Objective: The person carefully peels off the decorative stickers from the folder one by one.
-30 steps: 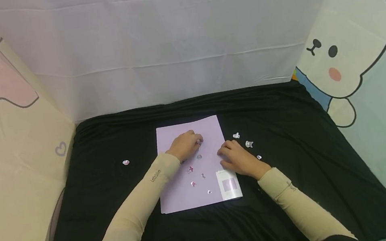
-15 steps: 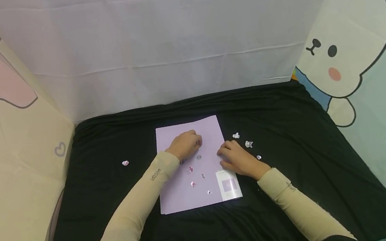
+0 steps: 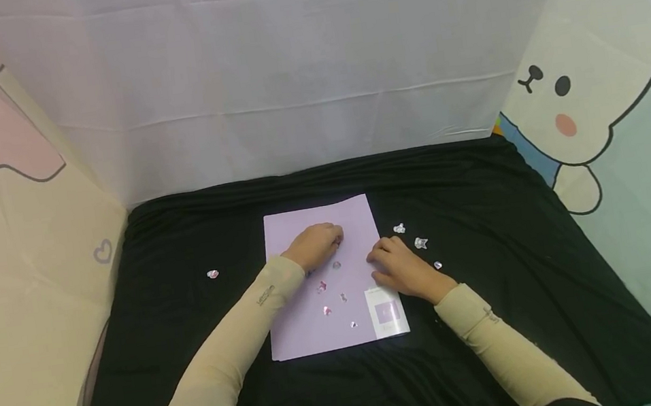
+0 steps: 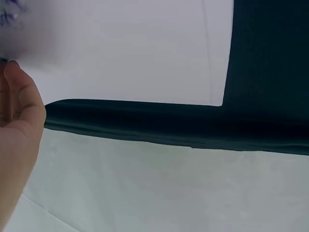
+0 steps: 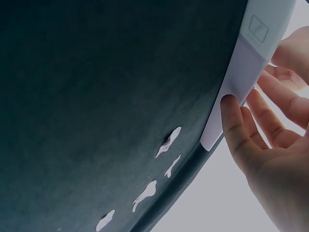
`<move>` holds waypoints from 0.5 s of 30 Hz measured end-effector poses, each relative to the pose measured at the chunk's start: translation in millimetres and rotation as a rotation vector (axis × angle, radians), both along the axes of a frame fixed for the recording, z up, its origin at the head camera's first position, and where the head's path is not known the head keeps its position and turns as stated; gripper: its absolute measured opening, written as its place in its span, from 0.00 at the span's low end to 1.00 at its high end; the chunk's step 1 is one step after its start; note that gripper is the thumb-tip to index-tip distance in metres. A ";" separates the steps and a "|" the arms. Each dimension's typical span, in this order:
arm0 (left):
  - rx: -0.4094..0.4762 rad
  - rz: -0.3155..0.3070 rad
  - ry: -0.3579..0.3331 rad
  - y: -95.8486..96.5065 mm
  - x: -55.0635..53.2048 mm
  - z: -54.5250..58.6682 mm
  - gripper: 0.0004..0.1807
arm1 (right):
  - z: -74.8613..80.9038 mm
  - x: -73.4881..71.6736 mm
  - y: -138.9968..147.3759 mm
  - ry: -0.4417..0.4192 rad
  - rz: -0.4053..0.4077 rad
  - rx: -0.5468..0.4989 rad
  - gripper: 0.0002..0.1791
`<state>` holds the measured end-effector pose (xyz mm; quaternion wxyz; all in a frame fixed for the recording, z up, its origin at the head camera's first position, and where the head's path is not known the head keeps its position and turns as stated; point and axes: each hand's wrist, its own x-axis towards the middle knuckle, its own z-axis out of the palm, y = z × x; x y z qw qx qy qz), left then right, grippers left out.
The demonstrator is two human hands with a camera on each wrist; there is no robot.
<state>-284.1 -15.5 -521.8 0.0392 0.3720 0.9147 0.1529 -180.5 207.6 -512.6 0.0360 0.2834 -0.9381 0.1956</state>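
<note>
A flat lilac folder point(image 3: 353, 227) with a glossy white label point(image 3: 386, 311) lies on the black cloth. Over its upper half, the left hand point(image 3: 314, 247) has curled fingers and pinches a small shiny sticker point(image 3: 338, 241), mostly hidden by the fingertips. Thumb and finger come close together in the left wrist view. Fingertips of the right hand point(image 3: 405, 268) rest along the folder's right edge, the fingers loosely bent. Several small shiny stickers lie on the folder, among them a pink one point(image 3: 321, 286), a round one point(image 3: 336, 265) and a small one point(image 3: 353, 324).
Right of the folder, on the black cloth point(image 3: 489, 229), lie several silvery cutouts, including a star-like one point(image 3: 421, 243) and another point(image 3: 399, 228). A pinkish one point(image 3: 213, 274) lies to the left. A white curtain point(image 3: 297, 83) stands behind; printed cloths hang at both sides.
The left hand has shifted very slightly at the same spot on the folder, its fingertips closing over the shiny sticker. The right hand stays at the folder's edge.
</note>
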 end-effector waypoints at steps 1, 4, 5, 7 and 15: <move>0.002 0.001 -0.014 0.5 -1.2 0.7 0.06 | 0.4 -0.1 -0.2 0.002 0.001 0.000 0.13; 0.009 0.023 -0.072 1.8 -5.1 2.8 0.08 | 1.3 -1.1 -0.1 0.013 0.004 -0.002 0.13; 0.008 0.032 -0.095 2.0 -6.5 3.6 0.08 | 1.3 -1.5 -0.3 0.017 0.006 -0.004 0.13; -0.004 0.042 -0.133 2.0 -8.9 3.5 0.09 | 1.4 -1.6 -0.3 0.011 0.005 -0.013 0.13; -0.045 0.031 -0.169 -0.4 -12.3 -0.3 0.06 | 1.0 -0.4 0.0 -0.026 -0.002 -0.004 0.13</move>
